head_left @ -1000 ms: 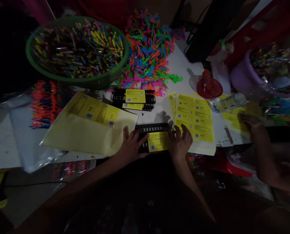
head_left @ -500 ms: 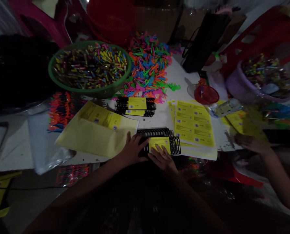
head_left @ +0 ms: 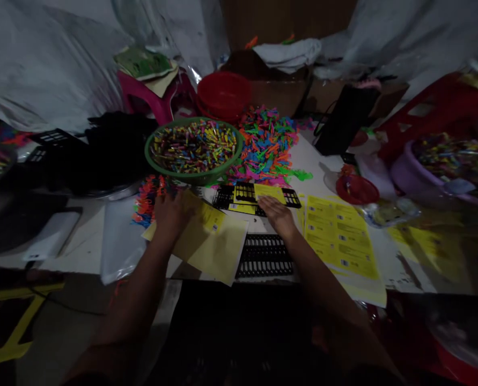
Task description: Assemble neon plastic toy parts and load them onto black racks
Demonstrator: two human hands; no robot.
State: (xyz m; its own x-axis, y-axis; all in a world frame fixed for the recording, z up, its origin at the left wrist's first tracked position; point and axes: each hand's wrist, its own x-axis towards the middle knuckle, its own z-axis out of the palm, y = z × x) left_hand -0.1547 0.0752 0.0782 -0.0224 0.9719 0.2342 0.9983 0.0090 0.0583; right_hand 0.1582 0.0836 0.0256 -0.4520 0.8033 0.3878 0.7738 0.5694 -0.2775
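My right hand (head_left: 278,215) grips the front edge of a black slotted plastic rack (head_left: 244,192) that bears a yellow label (head_left: 270,191). This rack lies on top of other black racks (head_left: 223,199), one also with a yellow label. At the upper left end of a pale yellow sticker sheet (head_left: 210,252) is my left hand (head_left: 169,214), its fingers apart beside orange and blue plastic pieces (head_left: 144,201). The dim light hides whether its fingertips touch the sheet. Between my forearms, black racks without labels (head_left: 264,254) lie at the table's front edge.
A green basin (head_left: 194,176) of small colourful pieces stands behind, beside a heap of bright plastic parts (head_left: 266,145). Printed yellow label sheets (head_left: 339,236) lie at right, near a red bowl (head_left: 357,189) and a purple tub (head_left: 410,170). Clear plastic bags (head_left: 120,241) lie at left.
The labelled rack has gone from in front of me onto the stack behind, with my right hand. My left hand has moved left to the sticker sheet's far end. The view has tilted up.
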